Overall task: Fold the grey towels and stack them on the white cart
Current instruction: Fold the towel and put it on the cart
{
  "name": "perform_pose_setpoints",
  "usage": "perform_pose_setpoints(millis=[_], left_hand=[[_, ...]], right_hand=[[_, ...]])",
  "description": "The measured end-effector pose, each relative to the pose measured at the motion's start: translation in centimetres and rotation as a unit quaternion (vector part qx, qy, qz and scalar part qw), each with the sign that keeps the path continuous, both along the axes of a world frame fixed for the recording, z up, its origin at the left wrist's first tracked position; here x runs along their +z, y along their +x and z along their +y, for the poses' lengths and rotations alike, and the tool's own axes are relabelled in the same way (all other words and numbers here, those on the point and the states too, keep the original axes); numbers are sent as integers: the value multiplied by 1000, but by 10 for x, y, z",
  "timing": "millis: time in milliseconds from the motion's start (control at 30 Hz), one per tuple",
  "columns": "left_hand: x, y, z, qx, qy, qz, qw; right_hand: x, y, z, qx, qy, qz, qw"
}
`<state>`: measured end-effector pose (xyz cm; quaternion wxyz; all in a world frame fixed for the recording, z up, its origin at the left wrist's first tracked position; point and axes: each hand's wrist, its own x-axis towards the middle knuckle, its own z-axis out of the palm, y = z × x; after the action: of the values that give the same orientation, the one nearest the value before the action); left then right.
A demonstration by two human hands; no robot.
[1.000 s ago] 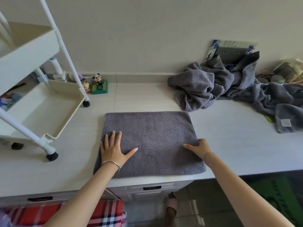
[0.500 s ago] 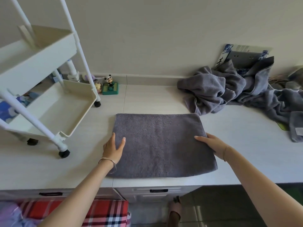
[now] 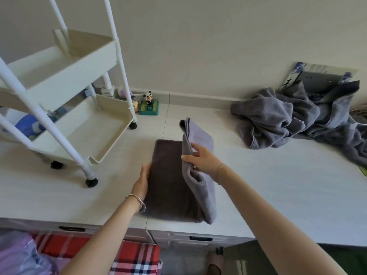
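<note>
**Towel half raised on the counter**

We are looking down at a grey towel [image 3: 168, 181] lying on the pale counter [image 3: 278, 185], near its front edge. Our right hand [image 3: 200, 159] is pinching the towel's right half, thumb on the near face and fingers curled over the fold, and is holding that half up on edge so it is standing nearly upright above the flat left half. Our left hand [image 3: 143, 179] is lying with straight fingers against the towel's left edge, touching it, palm turned toward the cloth; a bangle [image 3: 137, 201] is sitting on that wrist.

The white cart [image 3: 79, 124] is standing on the counter to the left of the towel, apart from it, with its lower tray [image 3: 111, 139] and upper tray [image 3: 65, 62] both showing bare bottoms. A heap of grey towels [image 3: 294, 120] is lying unfolded at the back right of the counter, well apart from the one we are holding. A small panda figure [image 3: 148, 100] is standing on a green base by the wall, just behind the cart's rear leg.
</note>
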<state>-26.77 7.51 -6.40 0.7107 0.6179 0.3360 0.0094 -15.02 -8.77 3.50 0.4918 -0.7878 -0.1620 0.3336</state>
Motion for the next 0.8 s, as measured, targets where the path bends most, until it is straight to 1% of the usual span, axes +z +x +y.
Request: perform_pose_setpoints(millis=[33,133,167,233,300,333,400,467,500,533,567,600,633,667,700,733,767,800], left_hand=[[-3,0,2,-1,-11,-6,1000],[-4,-2,5,12,28,27,999],[-3,-2,4,12,12,12,1000],[-3,0,3,5,-59,-47,997],[1,4,3,11,-100,-70,992],[4,5,3,13,-107,-60,992],[-2,6,6,6,-112,-40,993],[1,3,9,-9,-109,-18,994],[4,2,11,-15,-104,-10,994],[6,3,12,-12,-79,4,997],[12,3,10,-15,-30,-2,999],[20,2,7,-31,65,-21,997],[26,2,4,-60,181,-47,980],[33,0,-1,-97,297,-77,947],[36,-1,-4,-160,392,-76,903],[40,-1,-9,-232,461,-40,856],[43,0,-15,-292,505,9,812],[39,4,-19,-332,530,59,778]], right_hand=[[-9,-7,15,6,-14,-4,1000],[-34,-24,50,18,-58,-30,998],[-40,-28,57,24,-72,-40,996],[-46,-36,69,38,-92,-50,994],[-54,-41,75,45,-103,-51,992],[-58,-43,78,48,-107,-39,992],[-65,-46,82,59,-105,17,993],[-63,-41,80,68,-85,67,992],[-59,-35,77,70,-71,54,994],[-53,-26,73,70,-67,-2,995],[-49,-16,66,65,-78,-88,991],[-48,-4,56,52,-95,-179,978],[-48,8,46,47,-108,-255,960],[-52,19,36,59,-129,-308,941],[-56,29,26,86,-167,-341,921],[-61,36,16,123,-227,-357,898],[-67,41,6,160,-285,-378,866],[-69,44,-2,186,-326,-406,833]])
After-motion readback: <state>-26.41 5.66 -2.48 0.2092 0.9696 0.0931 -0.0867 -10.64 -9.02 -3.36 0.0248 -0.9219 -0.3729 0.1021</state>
